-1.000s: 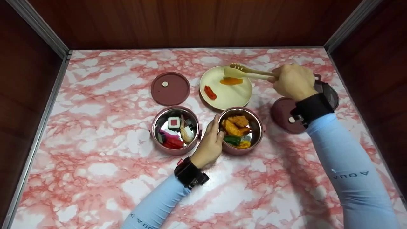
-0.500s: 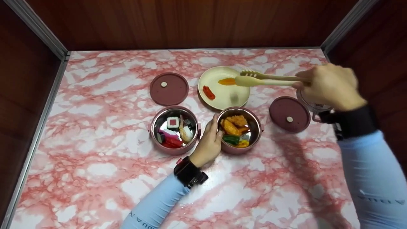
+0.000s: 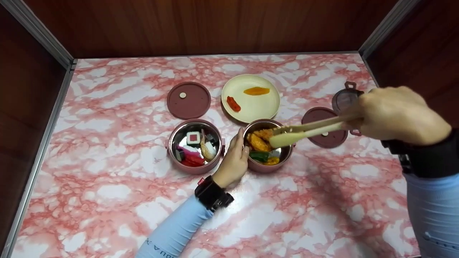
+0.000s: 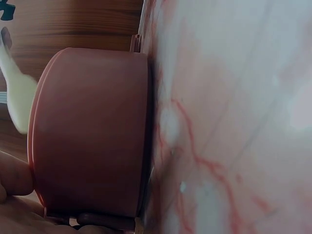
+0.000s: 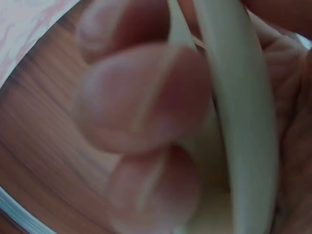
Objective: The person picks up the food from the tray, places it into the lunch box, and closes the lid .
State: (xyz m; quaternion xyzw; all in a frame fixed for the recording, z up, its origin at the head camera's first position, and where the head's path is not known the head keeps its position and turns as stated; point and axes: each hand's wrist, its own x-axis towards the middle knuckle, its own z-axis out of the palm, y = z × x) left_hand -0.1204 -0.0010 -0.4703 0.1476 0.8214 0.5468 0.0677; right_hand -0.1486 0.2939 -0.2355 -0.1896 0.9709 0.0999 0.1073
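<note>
My right hand [image 3: 394, 114] grips pale tongs [image 3: 315, 130], one arm cream and the other brownish. Curled fingers [image 5: 141, 97] wrap the tongs in the right wrist view. The tong tips are over the right-hand pink pot [image 3: 269, 170], whose steel inside holds fried pieces [image 3: 259, 143], a green pepper [image 3: 259, 156] and a yellow piece [image 3: 271, 161]. Whether the tips touch the food or hold any cannot be told. With fingers extended, my left hand [image 3: 233, 161] rests against this pot's left side, its thumb near the rim. The hand hides that side's handle.
Left of it, a second pink pot [image 3: 195, 171] holds a sushi roll [image 3: 193, 138] and other food. Behind, a cream plate [image 3: 256, 111] bears an orange strip [image 3: 256, 91] and a red piece [image 3: 233, 104]. Maroon lids [image 3: 188, 107] flank it; a translucent lidded piece [image 3: 344, 99] is right.
The tongs have moved from over the plate, rightward and then toward me, to over the right-hand pot. My left hand stays against that pot. The plate's two pieces remain in place.
</note>
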